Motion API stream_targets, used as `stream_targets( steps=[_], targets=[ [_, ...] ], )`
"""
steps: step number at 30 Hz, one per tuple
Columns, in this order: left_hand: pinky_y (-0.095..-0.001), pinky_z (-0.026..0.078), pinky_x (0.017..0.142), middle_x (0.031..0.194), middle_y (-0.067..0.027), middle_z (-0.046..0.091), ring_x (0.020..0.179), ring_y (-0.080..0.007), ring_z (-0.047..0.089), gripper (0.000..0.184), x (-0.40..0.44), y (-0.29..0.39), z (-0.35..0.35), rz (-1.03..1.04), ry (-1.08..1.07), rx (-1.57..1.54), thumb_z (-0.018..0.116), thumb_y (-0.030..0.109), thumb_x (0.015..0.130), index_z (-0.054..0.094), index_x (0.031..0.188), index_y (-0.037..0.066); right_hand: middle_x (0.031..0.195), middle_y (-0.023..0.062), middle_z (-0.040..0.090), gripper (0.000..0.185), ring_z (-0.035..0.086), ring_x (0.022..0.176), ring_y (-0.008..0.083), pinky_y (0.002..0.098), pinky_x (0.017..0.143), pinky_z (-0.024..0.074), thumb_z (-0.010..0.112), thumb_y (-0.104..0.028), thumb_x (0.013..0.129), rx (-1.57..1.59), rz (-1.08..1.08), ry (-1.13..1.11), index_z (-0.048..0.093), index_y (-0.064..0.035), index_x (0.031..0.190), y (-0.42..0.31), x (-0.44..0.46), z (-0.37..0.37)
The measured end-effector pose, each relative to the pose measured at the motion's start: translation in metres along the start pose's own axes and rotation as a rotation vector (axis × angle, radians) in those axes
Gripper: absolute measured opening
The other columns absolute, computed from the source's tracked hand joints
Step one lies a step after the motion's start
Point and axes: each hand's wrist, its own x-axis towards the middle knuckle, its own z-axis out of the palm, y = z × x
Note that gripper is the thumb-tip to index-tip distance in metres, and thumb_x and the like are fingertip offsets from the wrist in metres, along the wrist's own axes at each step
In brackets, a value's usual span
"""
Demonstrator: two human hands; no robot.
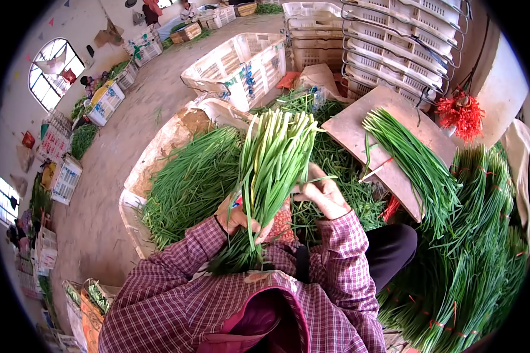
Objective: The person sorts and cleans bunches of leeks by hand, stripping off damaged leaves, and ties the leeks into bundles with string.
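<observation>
My left hand (238, 219) is wrapped round a thick bunch of garlic chives (280, 153), held upright before my chest with the pale cut ends on top and the green tips hanging toward my lap. At the bunch's right side, my right hand (325, 193) has its fingers drawn together on a few green chive leaves; their exact grip is partly hidden. Left of the bunch, loose chives (188, 182) fill a white crate (136, 203). To the right, another chive bunch (412, 159) lies on a tilted board (359, 120), near a thin red tie.
Bundles with red ties (453, 288) are heaped at my right. Red ties (460, 116) hang beside stacked white crates (394, 47). Loose leaves (353, 203) cover the ground ahead. A large white crate (241, 67) stands beyond; other people and crates line the far wall.
</observation>
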Motion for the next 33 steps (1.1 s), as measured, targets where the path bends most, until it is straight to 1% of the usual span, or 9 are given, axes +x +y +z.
stream_targets(
  steps=[1,2,6,10,14,17,22,30,33],
  targets=[
    [-0.0383,0.047,0.052,0.071,-0.0143,0.058,0.056,-0.0262,0.058,0.075,-0.002,-0.001,-0.004,-0.007,-0.006,0.008,0.073,0.004,0.073,0.039,0.139,0.002,0.117,0.0134,0.059,0.08,0.064,0.095,0.0206,0.0318,0.081,0.0517,0.063,-0.046,0.087,-0.067,-0.037,0.025,0.029,-0.0007,0.144,-0.004,0.003,-0.009],
    [-0.0374,0.047,0.053,0.071,-0.0125,0.057,0.056,-0.0247,0.057,0.075,-0.002,-0.003,-0.011,-0.014,-0.012,0.015,0.073,0.005,0.074,0.037,0.141,0.003,0.118,0.0149,0.058,0.069,0.058,0.107,0.0211,0.0339,0.095,0.045,0.066,-0.027,0.088,0.041,0.031,0.12,0.032,0.0007,0.142,-0.01,-0.002,-0.015],
    [-0.0347,0.048,0.054,0.071,-0.0114,0.057,0.056,-0.022,0.056,0.079,-0.005,-0.012,-0.031,0.005,-0.022,0.073,0.071,0.008,0.077,0.031,0.145,0.006,0.103,0.0123,0.065,0.073,0.062,0.091,0.0172,0.0307,0.082,0.0489,0.071,-0.033,0.084,-0.036,0.023,0.265,0.037,0.0017,0.139,-0.029,0.008,-0.005],
    [-0.0348,0.049,0.052,0.069,-0.0108,0.056,0.058,-0.0222,0.057,0.082,-0.011,-0.016,-0.049,0.012,0.028,0.318,0.07,0.006,0.077,0.027,0.146,0.003,0.076,0.0103,0.067,0.042,0.062,0.072,0.0129,0.0247,0.067,0.0485,0.069,-0.021,0.082,-0.425,-0.041,0.352,0.06,0.0035,0.115,-0.031,0.019,0.001],
    [-0.037,0.051,0.05,0.127,-0.0211,0.054,0.058,-0.0223,0.058,0.086,-0.014,0.0,-0.036,0.029,0.021,0.242,0.071,0.007,0.075,0.024,0.147,0.002,0.065,0.0129,0.063,0.012,0.062,0.057,0.0175,0.0306,0.056,0.0488,0.064,-0.01,0.081,-0.719,-0.227,0.522,0.067,0.0006,0.086,-0.035,0.019,-0.006],
    [-0.0364,0.051,0.048,0.13,-0.0219,0.052,0.057,-0.0226,0.059,0.087,-0.024,-0.004,-0.047,-0.017,0.011,0.29,0.073,0.008,0.075,0.025,0.146,0.003,0.073,0.0155,0.064,0.011,0.065,0.065,0.0261,0.034,0.06,0.0497,0.062,-0.009,0.082,-0.997,-0.484,0.594,0.067,-0.0026,0.09,-0.031,0.024,-0.033],
    [-0.0364,0.054,0.07,0.103,-0.013,0.065,0.081,-0.0219,0.064,0.07,-0.046,-0.004,-0.057,-0.185,0.245,0.25,0.08,0.004,0.065,0.051,0.13,0.005,0.077,0.0137,0.066,0.011,0.065,0.062,0.0245,0.0342,0.061,0.0509,0.064,-0.012,0.082,-1.21,-0.424,0.821,0.068,-0.0053,0.089,-0.042,0.018,-0.09],
    [-0.036,0.053,0.078,0.104,-0.0097,0.064,0.089,-0.0205,0.063,0.073,-0.047,-0.011,-0.063,-0.178,0.291,0.319,0.084,0.011,0.063,0.053,0.129,0.006,0.104,0.014,0.067,0.039,0.068,0.088,0.0254,0.0354,0.076,0.0536,0.069,-0.025,0.082,-0.784,-0.117,0.347,0.062,-0.0069,0.115,-0.054,0.011,-0.041],
    [-0.0337,0.049,0.043,0.129,-0.022,0.053,0.057,-0.0217,0.06,0.086,-0.045,-0.015,-0.069,-0.083,0.145,0.349,0.078,0.009,0.069,0.033,0.141,-0.002,0.098,0.0145,0.069,0.035,0.068,0.082,0.0248,0.0347,0.072,0.0537,0.07,-0.019,0.08,-0.761,-0.15,0.251,0.064,-0.0041,0.111,-0.048,0.02,-0.03]
  ],
)
